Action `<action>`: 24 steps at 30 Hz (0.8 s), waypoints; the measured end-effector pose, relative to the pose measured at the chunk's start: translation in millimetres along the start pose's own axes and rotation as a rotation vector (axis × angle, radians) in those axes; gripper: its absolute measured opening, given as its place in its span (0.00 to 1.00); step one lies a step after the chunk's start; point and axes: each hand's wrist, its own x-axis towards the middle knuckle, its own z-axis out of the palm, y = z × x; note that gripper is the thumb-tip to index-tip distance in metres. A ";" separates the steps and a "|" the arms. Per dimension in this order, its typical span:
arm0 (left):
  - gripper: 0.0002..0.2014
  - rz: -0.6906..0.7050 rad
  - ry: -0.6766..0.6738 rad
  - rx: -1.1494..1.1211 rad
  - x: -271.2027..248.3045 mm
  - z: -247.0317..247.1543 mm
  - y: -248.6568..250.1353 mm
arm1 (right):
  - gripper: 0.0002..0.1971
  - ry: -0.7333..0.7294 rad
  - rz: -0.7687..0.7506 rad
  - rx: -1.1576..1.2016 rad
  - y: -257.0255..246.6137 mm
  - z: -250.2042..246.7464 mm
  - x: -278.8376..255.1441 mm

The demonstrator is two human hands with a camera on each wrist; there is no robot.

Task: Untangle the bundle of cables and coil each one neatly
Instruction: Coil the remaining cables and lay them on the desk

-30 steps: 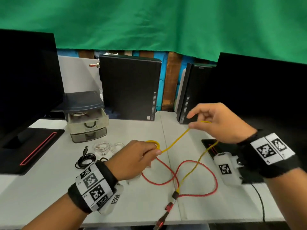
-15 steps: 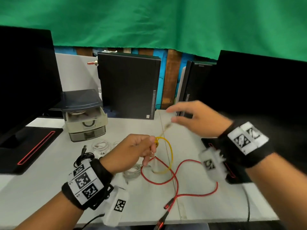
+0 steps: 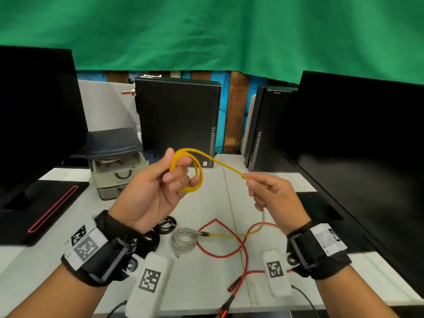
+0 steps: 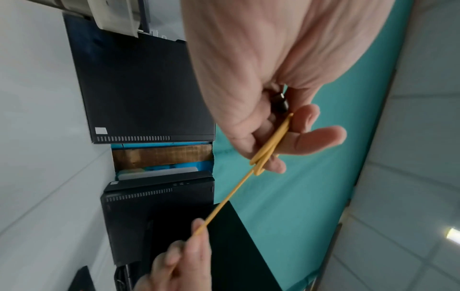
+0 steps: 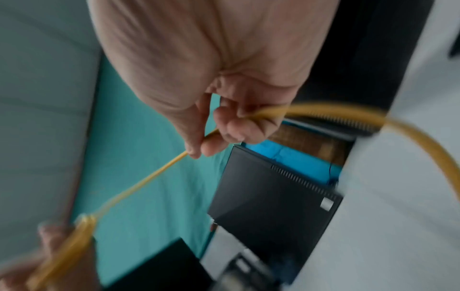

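Note:
My left hand (image 3: 169,180) is raised above the desk and holds a small coil of the yellow cable (image 3: 199,173) looped round its fingers. From the coil the yellow cable (image 4: 224,202) runs taut to my right hand (image 3: 259,187), which pinches it between thumb and fingers (image 5: 211,145). Below that hand the cable drops to the desk and lies across the red cable (image 3: 229,253), which sprawls in loose loops near the front edge. A grey coiled cable (image 3: 183,239) lies by the yellow cable's far end. A black coiled cable (image 3: 167,226) shows under my left wrist.
A white desk (image 3: 206,283) carries a small drawer unit (image 3: 114,161) at the back left. Two black computer cases (image 3: 179,120) stand behind. Black monitors flank both sides, the right one (image 3: 358,157) close to my right arm. A green cloth hangs above.
My left hand rose and turned palm up, and the yellow coil on it grew. My right hand swung from far right toward the left hand and back out, drawing cable off the desk.

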 end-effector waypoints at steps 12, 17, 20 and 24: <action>0.18 0.370 0.206 0.144 11.1 -25.1 15.0 | 0.12 -0.558 -0.098 -0.605 -42.3 15.7 -50.8; 0.19 0.560 0.204 0.980 9.7 -26.7 -14.5 | 0.11 -0.599 -0.154 -0.418 -92.7 16.9 -76.6; 0.21 0.490 -0.061 1.416 2.0 -25.1 -33.8 | 0.09 -0.459 -0.271 -0.373 -103.1 8.1 -78.9; 0.28 0.072 -0.379 1.248 -12.9 -8.1 -44.9 | 0.06 -0.049 -0.421 -0.334 -95.3 -12.3 -60.1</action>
